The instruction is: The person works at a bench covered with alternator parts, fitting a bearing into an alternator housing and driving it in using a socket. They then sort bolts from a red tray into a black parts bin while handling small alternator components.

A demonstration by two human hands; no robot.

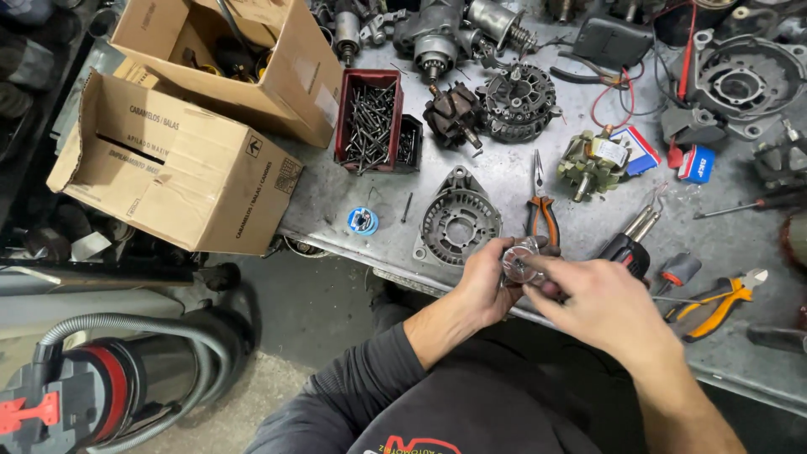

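Small clear round part (521,259), lower centre: pinched between left hand (486,282) and right hand (601,304); slip risk over bench edge (437,284).

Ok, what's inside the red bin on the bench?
The red bin holds a loose heap of dark screws, with more in the small black tray touching its right side. The bin's floor beneath the heap is covered.

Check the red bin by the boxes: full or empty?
Full: the red bin is heaped with dark screws nearly to its rim.
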